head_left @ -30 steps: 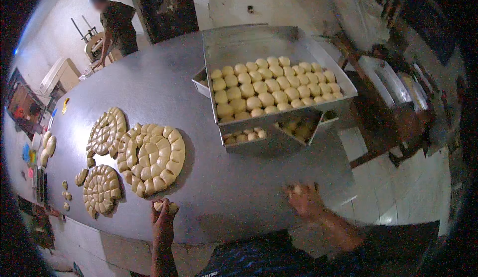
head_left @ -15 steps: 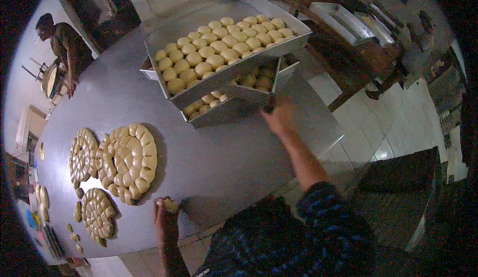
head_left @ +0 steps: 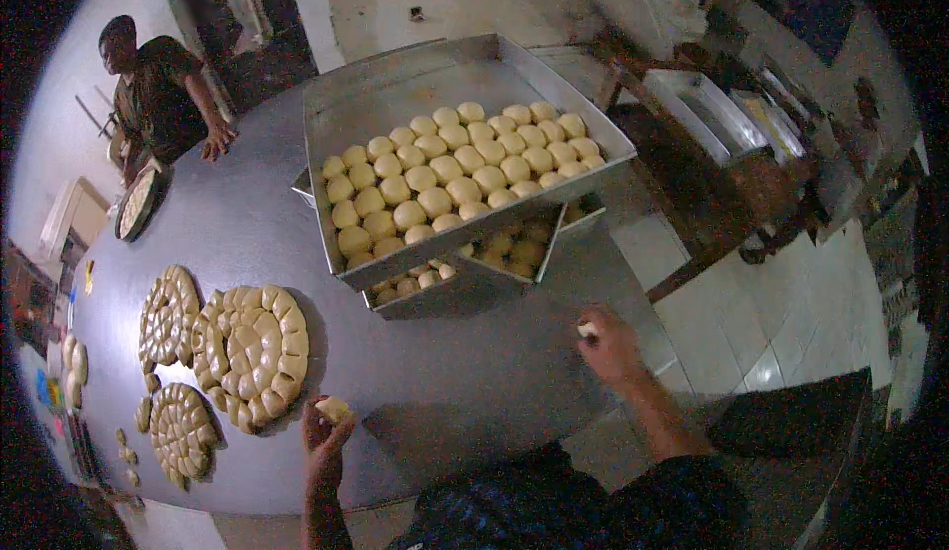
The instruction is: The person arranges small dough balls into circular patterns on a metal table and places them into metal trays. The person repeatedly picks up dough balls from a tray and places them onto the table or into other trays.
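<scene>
The view is dim and grainy, with glare on the metal table (head_left: 415, 357) and bent, blackened edges.

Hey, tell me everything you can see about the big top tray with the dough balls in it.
The top tray is large, rectangular and straight-walled, in dull grey material that looks like metal. Smooth, pale dough balls sit in it in close rows, with a gap in the back row; a strip along its far side is bare. It rests open side up on lower trays set at other angles on the table. Neither the left hand nor the right hand touches it.
</scene>
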`<state>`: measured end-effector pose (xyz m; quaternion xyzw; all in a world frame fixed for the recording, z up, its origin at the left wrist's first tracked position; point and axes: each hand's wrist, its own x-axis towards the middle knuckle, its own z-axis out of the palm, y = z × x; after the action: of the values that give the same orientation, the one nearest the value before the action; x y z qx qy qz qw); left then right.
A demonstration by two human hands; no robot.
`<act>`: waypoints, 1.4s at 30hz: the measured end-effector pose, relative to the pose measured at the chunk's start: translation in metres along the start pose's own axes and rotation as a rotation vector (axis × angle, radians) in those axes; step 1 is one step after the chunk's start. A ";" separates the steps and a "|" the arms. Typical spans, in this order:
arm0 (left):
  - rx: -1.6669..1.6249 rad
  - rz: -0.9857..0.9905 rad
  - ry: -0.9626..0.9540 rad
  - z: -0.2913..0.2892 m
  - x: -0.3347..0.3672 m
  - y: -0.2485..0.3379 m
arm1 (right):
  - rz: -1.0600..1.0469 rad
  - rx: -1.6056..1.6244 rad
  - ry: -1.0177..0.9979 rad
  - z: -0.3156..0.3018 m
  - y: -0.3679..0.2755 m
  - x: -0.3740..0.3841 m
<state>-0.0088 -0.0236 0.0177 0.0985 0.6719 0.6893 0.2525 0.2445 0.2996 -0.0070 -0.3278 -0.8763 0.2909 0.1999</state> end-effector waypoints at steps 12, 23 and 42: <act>0.076 -0.100 0.077 0.030 -0.038 -0.003 | -0.258 0.086 0.544 -0.087 -0.093 0.337; -0.143 -0.234 -0.267 0.032 -0.042 -0.031 | -0.779 0.561 -0.438 0.042 -0.170 0.091; 1.193 0.157 1.028 -0.331 -0.007 -0.064 | -0.247 -0.225 -0.264 0.096 -0.057 -0.039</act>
<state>-0.1459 -0.3191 -0.0692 -0.0664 0.9516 0.1874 -0.2344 0.1946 0.2011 -0.0486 -0.1971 -0.9554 0.2051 0.0794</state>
